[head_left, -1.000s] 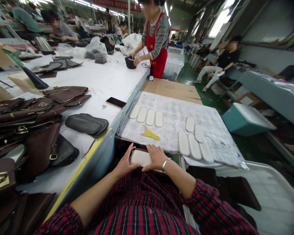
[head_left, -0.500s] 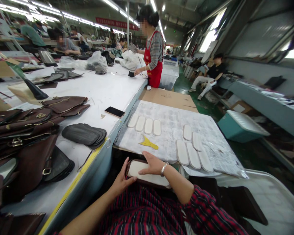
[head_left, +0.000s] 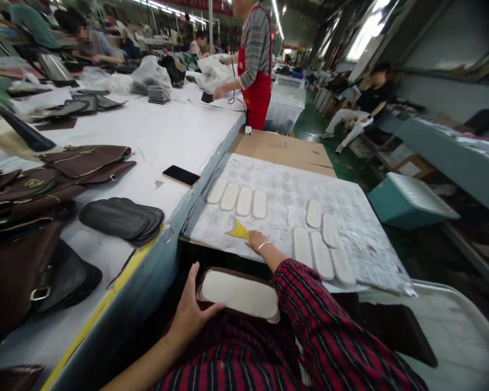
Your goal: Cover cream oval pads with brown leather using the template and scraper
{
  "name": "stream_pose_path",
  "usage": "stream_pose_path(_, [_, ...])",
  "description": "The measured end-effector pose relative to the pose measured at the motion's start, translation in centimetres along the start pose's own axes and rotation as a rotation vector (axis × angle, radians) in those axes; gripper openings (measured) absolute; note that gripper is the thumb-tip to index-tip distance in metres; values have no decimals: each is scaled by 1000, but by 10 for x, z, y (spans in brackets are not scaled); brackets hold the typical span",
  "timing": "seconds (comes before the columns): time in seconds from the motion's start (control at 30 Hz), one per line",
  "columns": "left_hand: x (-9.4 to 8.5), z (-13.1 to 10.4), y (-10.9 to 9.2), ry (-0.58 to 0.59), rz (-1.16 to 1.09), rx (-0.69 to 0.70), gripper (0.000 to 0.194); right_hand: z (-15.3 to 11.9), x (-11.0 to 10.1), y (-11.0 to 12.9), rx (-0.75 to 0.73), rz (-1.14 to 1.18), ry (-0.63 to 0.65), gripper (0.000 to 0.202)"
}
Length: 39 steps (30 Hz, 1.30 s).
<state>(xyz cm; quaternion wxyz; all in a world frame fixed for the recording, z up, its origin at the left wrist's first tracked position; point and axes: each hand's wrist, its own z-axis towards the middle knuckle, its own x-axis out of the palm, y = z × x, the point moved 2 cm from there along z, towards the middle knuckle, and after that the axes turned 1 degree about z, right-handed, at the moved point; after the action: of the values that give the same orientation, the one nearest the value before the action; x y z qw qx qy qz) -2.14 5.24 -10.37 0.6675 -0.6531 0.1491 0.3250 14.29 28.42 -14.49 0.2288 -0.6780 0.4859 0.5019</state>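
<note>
In my lap rests a brown leather bag body, with a long, rounded white panel point(head_left: 239, 293) facing up on it. My left hand point(head_left: 191, 307) grips its left end, thumb over the near edge and fingers along the far side. Out over the white-covered board point(head_left: 277, 184), my right hand point(head_left: 257, 241) is closed on the handle end of a yellow scraper point(head_left: 239, 230), whose flared end lies toward the left. Several rounded white panels point(head_left: 245, 202) lie in a row beyond the scraper. Other such panels point(head_left: 321, 255) form a group right of my right hand.
On the white table point(head_left: 179, 125) at left are a phone point(head_left: 181, 175), stacked dark oval pieces point(head_left: 120, 220) and brown leather bags point(head_left: 85, 163). A person in a red apron point(head_left: 256, 81) stands at the far end. A teal bin point(head_left: 407, 201) sits at right.
My right hand has left the white panel in my lap and reached forward to the yellow scraper. My left hand still holds the bag body. The view has tilted down.
</note>
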Motion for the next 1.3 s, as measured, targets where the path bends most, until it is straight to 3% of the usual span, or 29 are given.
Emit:
stream_pose_path(0.1, [-10,6,-16,40,331,352,101,11,3,-5,44,37,40,31])
stream_pose_path(0.2, [0,17,-37,281,461,538,100,20,6,-11,111,65,82,31])
stream_pose_path(0.3, [24,29,-56,530,484,555,103,27,5,-20,199,74,117,31])
stream_pose_path(0.43, [46,39,-70,707,486,572,105,24,-7,-27,239,85,126,30])
stream_pose_path(0.63, [46,45,-65,821,483,537,85,12,-21,-19,97,126,111,27])
stream_pose_path(0.83, [49,50,-65,850,471,498,91,0,-24,-13,-94,310,134,15])
stream_pose_path(0.97, [42,52,-69,844,453,509,90,-49,-36,-32,-164,584,143,18])
stream_pose_path(1.07, [35,58,-75,570,231,398,88,-115,-43,-50,-202,823,153,34])
stream_pose_path(1.13, [32,62,-83,374,-71,221,87,-164,-44,-56,-278,1089,200,45])
stream_pose_path(1.17, [32,62,-89,344,-232,126,85,-187,-43,-56,-312,1224,242,48])
stream_pose_path(1.2, [34,62,-97,381,-374,42,81,-207,-42,-54,-334,1335,280,49])
stream_pose_path(1.3, [45,51,-128,735,-615,-95,58,-249,-39,-47,-303,1432,310,44])
